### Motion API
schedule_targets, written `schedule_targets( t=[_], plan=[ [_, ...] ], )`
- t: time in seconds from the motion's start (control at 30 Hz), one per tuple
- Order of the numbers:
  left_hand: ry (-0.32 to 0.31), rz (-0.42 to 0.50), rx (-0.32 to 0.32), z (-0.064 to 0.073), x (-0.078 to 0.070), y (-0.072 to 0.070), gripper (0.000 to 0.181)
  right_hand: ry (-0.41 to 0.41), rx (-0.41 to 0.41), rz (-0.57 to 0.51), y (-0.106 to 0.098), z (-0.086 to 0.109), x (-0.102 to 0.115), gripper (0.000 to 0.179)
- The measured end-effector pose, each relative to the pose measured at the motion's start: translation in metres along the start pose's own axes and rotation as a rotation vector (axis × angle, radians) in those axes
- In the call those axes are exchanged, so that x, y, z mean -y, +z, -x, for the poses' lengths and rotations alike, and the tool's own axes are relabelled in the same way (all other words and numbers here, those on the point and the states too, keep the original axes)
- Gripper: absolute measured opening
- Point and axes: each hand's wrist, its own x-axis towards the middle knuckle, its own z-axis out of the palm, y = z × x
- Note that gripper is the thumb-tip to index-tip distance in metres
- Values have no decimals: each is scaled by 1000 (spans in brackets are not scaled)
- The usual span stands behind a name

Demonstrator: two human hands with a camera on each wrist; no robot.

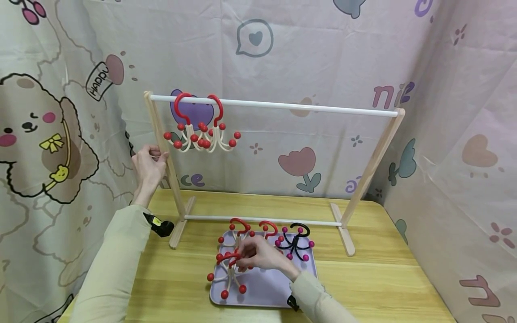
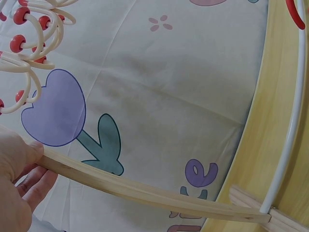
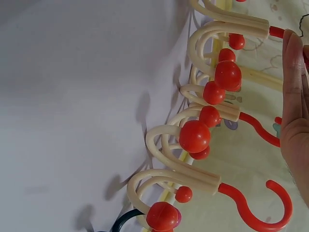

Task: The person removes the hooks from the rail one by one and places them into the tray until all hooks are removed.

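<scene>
My left hand [image 1: 149,168] grips the left wooden post [image 1: 173,179] of a rack, thumb on one side and fingers on the other. Low over a lilac tray [image 1: 274,291], my right hand [image 1: 260,255] pinches the red hook of a cream multi-prong hanger [image 1: 231,272] with red ball tips. In the right wrist view its fingertips meet the red hook [image 3: 276,32]. Two more red-hooked hangers lie behind on the tray, partly hidden by the hand. A black hanger [image 1: 295,242] with magenta balls lies at the tray's back right.
Two red-hooked hangers hang side by side near the left end of the rack's white top rod [image 1: 282,105]. A lower white rod [image 1: 258,219] joins the rack's wooden feet behind the tray. Everything stands on a wooden table [image 1: 383,278], with printed curtains around it.
</scene>
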Motion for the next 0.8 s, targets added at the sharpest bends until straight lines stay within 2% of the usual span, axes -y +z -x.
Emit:
schedule_targets(
  t=[0.5,0.8],
  plan=[
    [-2,4,4,-1,1,0,33,-22,3,24,2,0,-2,7],
    [3,0,-6,0,0,0,31,-5,5,18,1,0,-1,9]
  ],
)
